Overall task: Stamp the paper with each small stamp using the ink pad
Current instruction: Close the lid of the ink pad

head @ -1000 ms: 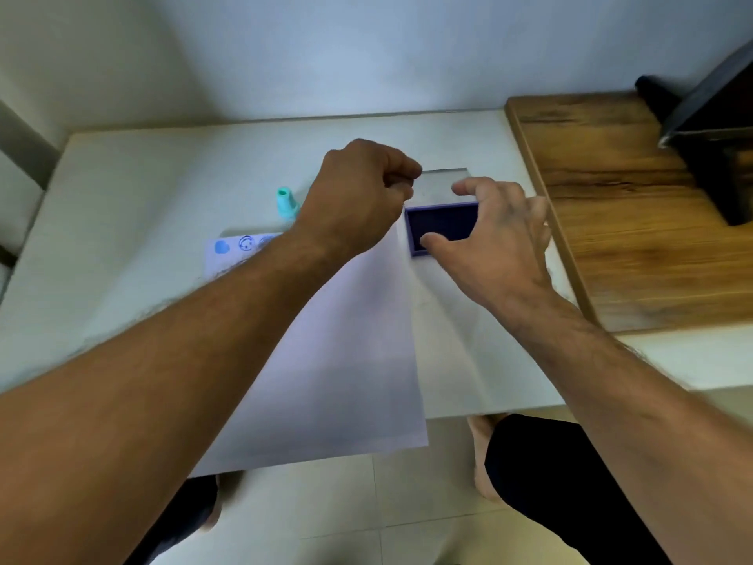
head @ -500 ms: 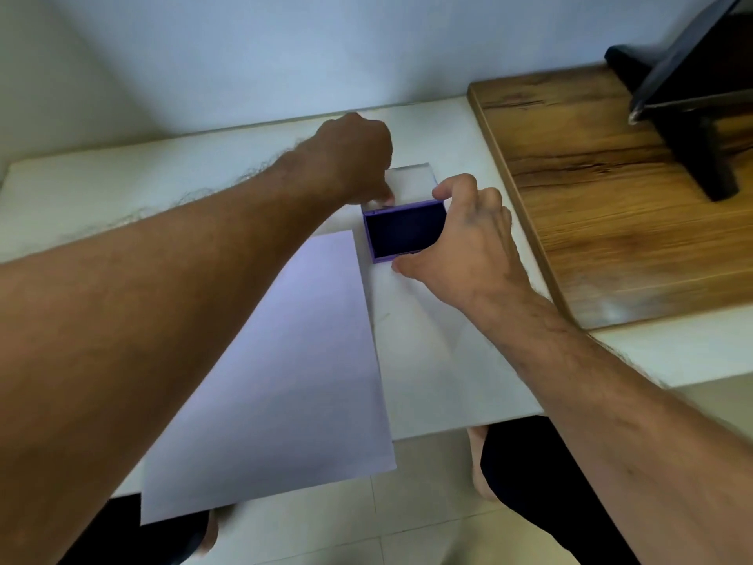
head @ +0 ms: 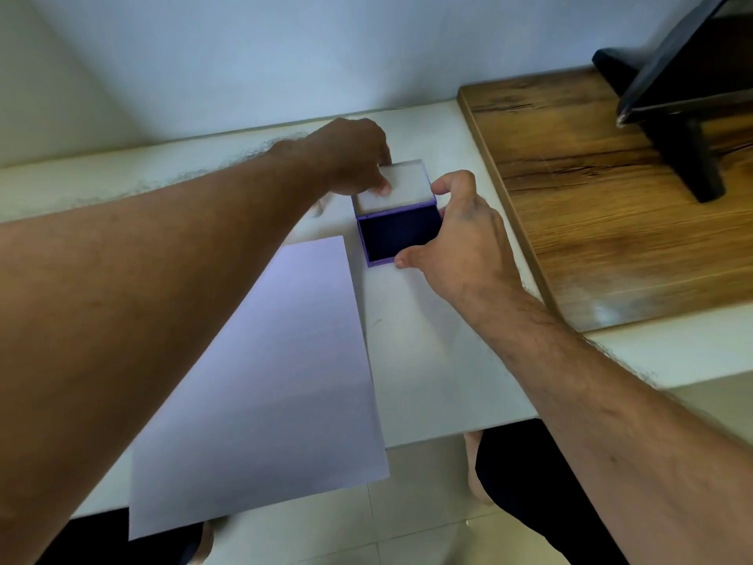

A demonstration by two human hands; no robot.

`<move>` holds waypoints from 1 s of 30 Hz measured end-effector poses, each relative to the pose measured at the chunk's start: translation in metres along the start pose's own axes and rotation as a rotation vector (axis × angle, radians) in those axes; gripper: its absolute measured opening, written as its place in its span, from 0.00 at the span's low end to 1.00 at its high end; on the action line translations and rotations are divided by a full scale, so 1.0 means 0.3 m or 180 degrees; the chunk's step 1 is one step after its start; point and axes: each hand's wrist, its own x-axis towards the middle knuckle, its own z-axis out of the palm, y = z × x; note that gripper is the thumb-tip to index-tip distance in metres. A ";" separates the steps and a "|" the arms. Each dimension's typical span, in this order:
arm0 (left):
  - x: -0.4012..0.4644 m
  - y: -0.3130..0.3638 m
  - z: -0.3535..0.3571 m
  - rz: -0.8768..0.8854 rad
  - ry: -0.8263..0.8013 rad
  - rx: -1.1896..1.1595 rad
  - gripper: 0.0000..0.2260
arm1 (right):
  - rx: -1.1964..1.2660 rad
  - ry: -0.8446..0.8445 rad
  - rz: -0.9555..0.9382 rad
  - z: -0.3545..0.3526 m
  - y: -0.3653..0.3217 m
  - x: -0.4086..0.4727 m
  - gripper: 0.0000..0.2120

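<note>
A purple ink pad (head: 397,236) with a dark inked face lies on the white table (head: 440,360), right of a white paper sheet (head: 281,381). Its clear lid (head: 401,185) stands raised at the pad's far edge. My left hand (head: 350,157) pinches the lid's left side, thumb on top. My right hand (head: 460,238) grips the pad, thumb at its near right corner and index finger at the far right corner. The stamps and the stamped top of the paper are hidden behind my left forearm.
A wooden board (head: 611,197) lies on the table to the right, carrying a black stand (head: 684,116) with a tilted dark panel. The paper overhangs the table's near edge. My legs and a tiled floor show below.
The camera swung right and closer, so the teal stamp and stamped marks went behind my left arm. My left hand dropped onto the lid, which now stands higher. My right hand closed on the pad.
</note>
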 end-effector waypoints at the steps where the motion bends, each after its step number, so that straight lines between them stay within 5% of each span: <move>1: -0.003 0.000 0.000 0.0032 0.0093 -0.0056 0.19 | -0.0003 0.0014 0.0014 0.000 0.000 0.001 0.44; 7: -0.061 -0.005 -0.011 0.0171 0.0551 -0.0440 0.13 | -0.0008 0.0081 0.0139 0.000 -0.002 0.013 0.61; 12: -0.139 0.006 -0.022 0.0324 0.0554 -0.0699 0.15 | 0.0001 0.0161 0.0048 -0.010 -0.006 0.006 0.62; 17: -0.199 0.020 -0.033 0.0625 0.0222 -0.0492 0.15 | -0.0366 0.0221 -0.0324 -0.019 -0.006 -0.001 0.52; 23: -0.223 0.034 0.038 0.0627 0.0050 -0.0268 0.14 | -0.1210 -0.0048 -0.0705 -0.015 0.013 0.021 0.24; 30: -0.204 0.041 0.061 0.0577 -0.0009 -0.0067 0.16 | -0.1359 -0.0344 -0.0439 -0.013 -0.008 0.054 0.22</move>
